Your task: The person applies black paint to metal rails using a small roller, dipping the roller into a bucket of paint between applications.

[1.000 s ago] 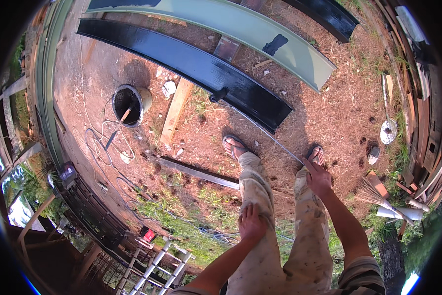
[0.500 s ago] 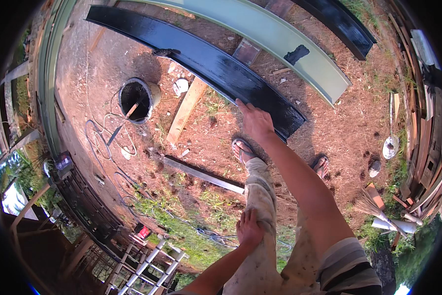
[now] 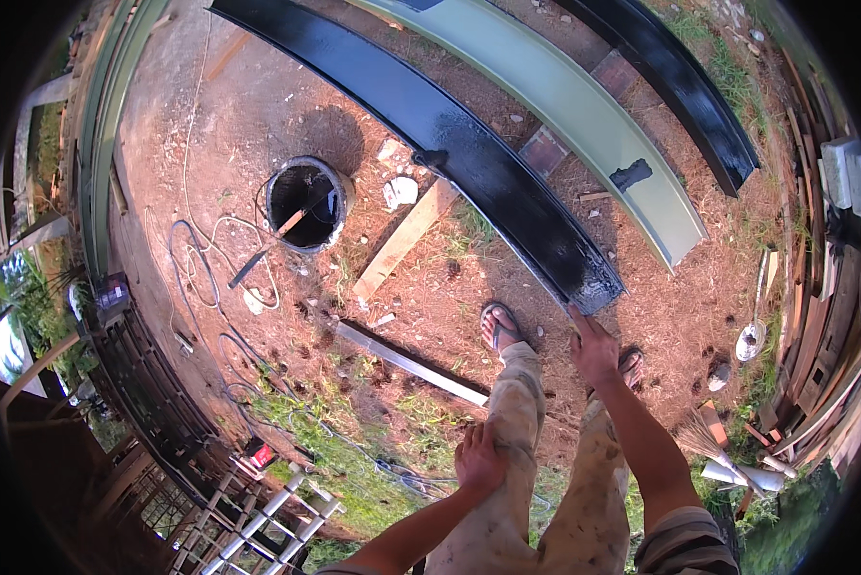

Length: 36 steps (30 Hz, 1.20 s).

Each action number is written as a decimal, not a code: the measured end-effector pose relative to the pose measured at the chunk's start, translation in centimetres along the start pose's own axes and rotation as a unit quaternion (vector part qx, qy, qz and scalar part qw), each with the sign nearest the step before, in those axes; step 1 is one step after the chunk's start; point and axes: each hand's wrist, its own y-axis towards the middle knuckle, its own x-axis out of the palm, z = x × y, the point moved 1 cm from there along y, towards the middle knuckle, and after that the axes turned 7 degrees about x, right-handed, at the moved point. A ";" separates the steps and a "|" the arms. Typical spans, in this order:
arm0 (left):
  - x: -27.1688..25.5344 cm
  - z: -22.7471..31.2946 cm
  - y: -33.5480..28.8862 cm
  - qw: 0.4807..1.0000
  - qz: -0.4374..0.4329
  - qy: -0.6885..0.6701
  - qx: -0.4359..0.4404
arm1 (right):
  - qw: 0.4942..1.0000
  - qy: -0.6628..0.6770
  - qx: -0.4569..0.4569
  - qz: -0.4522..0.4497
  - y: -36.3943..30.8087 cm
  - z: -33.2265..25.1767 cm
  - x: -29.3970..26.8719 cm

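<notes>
A channel-shaped steel beam (image 3: pixel 493 158) coated in glossy black lies slantwise before me. My right hand (image 3: pixel 595 350) is at its near end, the index finger stretched out to the beam's lower corner; no tool shows in it. My left hand (image 3: pixel 478 462) rests on my left thigh, fingers laid over the stained trousers (image 3: pixel 519 407), holding nothing. A dark lump (image 3: pixel 430 158) sits on the beam's near edge, its kind unclear. Left of the beam stands a bucket (image 3: pixel 344 199) with dark contents and a wooden-handled tool (image 3: pixel 291 222) across it.
Beyond lie a pale green beam (image 3: pixel 584 125) with a dark patch and another black beam (image 3: pixel 713 125). A wooden plank (image 3: pixel 407 240) and a metal bar (image 3: pixel 407 362) lie on the ground. Hoses (image 3: pixel 221 302) coil at left. Stacked timber (image 3: pixel 819 316) and a broom (image 3: pixel 713 446) are at right.
My right hand has moved along the black beam's near edge toward its near right end. The view has shifted, so the beams sit lower and farther right. My left hand stays on the thigh.
</notes>
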 end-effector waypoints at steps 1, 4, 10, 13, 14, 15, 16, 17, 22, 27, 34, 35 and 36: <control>-0.4 -0.4 0.2 1.000 0.003 0.002 0.000 | 1.000 0.012 -0.016 0.014 3.5 -3.3 0.1; -1.2 -1.5 0.6 1.000 0.009 0.008 0.000 | 0.996 0.056 -0.050 0.039 13.6 -15.8 -1.7; -4.4 -1.6 1.6 1.000 -0.013 0.021 0.014 | 0.989 0.109 -0.058 0.078 20.9 -24.2 0.3; -5.4 -2.2 1.8 1.000 -0.010 0.017 0.002 | 0.996 0.087 -0.001 -0.025 13.8 -20.1 1.3; -5.9 -2.4 2.1 1.000 -0.010 0.019 0.007 | 0.997 0.065 0.008 -0.027 10.6 -16.9 2.1; -6.3 -2.4 2.5 1.000 -0.014 0.018 0.009 | 0.996 0.077 0.014 -0.031 7.5 -14.1 2.3; -6.7 -2.4 2.6 1.000 -0.019 0.017 0.010 | 0.997 0.068 0.018 -0.029 4.2 -11.6 1.9; -6.9 -2.4 2.6 0.999 -0.025 0.016 0.012 | 0.998 0.059 0.024 -0.027 2.3 -10.2 1.2; -5.9 -2.7 2.4 0.999 -0.024 0.026 0.031 | 0.999 0.032 0.019 0.000 5.9 -14.1 -1.0; -5.7 -2.6 2.0 1.000 -0.011 0.014 0.024 | 0.997 0.047 -0.024 0.057 18.7 -24.1 -3.6; -4.5 -3.1 1.5 0.999 0.000 -0.044 -0.008 | 0.993 0.041 0.005 0.108 27.2 -30.0 -7.5; -4.1 -3.1 1.3 0.998 -0.010 -0.058 -0.013 | 0.992 0.028 -0.002 0.126 27.0 -29.4 -7.9; -3.9 -2.9 0.8 0.998 -0.012 -0.065 -0.020 | 0.990 0.015 -0.009 0.142 26.8 -28.3 -8.2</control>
